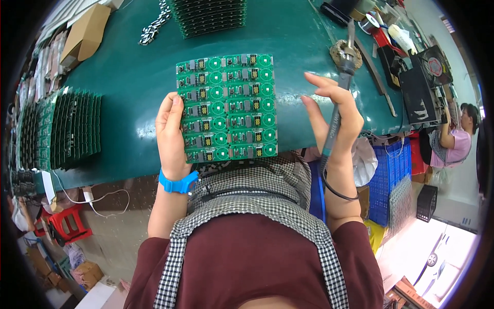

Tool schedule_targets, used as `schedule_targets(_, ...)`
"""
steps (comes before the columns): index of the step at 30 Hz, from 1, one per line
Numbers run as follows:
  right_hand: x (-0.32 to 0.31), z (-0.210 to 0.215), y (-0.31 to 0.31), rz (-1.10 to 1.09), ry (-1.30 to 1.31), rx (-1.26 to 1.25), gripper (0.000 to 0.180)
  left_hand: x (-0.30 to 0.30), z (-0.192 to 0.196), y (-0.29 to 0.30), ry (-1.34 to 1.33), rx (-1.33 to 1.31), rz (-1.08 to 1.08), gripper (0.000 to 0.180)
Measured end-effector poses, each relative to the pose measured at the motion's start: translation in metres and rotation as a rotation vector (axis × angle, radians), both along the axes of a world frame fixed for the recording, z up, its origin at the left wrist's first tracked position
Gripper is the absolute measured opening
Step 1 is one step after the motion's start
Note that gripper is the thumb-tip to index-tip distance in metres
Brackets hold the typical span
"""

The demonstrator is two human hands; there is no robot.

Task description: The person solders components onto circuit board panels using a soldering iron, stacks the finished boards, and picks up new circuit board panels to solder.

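A green circuit board panel [239, 109] with rows of small mounted parts faces up near the table's front edge. Gripping its left edge is my left hand [171, 129], thumb on top and the other fingers partly hidden beneath. A blue band circles that wrist. To the right of the panel and apart from it, my right hand [345, 113] holds a soldering iron [348, 63], tip pointing away from me. The iron rests against the palm, while the thumb and forefinger are spread with nothing between them. Its black cord loops past my right forearm.
Stacked green panels stand at the left [77, 129] and at the far edge [208, 18]. Beyond the iron lies a round tip cleaner [343, 54], with a dark metal bar [378, 77] beside it. A black fan box [424, 82] stands right. Another person [455, 136] sits farther right.
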State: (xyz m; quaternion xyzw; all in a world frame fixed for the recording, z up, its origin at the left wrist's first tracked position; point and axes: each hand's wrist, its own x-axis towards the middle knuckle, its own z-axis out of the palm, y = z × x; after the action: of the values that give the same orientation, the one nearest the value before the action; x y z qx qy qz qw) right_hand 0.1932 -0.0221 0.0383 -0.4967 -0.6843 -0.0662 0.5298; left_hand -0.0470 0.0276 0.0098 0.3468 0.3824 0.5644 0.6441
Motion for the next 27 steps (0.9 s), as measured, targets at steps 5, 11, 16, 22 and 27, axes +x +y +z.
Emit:
schedule_targets(5, 0.021, 0.029, -0.042, -0.260, -0.217, -0.141, 0.025, -0.009, -0.014, 0.004, -0.083, 0.030, -0.017, 0.020)
schedule_targets(11, 0.072, 0.109, -0.150, -0.680, -0.386, -0.230, 0.021, 0.004, -0.001, 0.007, -0.058, -0.059, 0.005, 0.016)
schedule_targets(16, 0.073, 0.099, -0.172, -0.339, -0.312, -0.231, 0.025, 0.001, -0.007, 0.007, -0.119, -0.029, -0.058, 0.016)
schedule_targets(22, -0.005, -0.022, -0.050, 0.114, -0.156, -0.028, 0.033, -0.009, -0.009, -0.006, -0.107, -0.029, -0.073, 0.016)
schedule_targets(27, -0.017, -0.048, -0.018, 0.194, -0.220, 0.215, 0.029, -0.004, -0.002, -0.014, -0.059, -0.155, -0.001, 0.017)
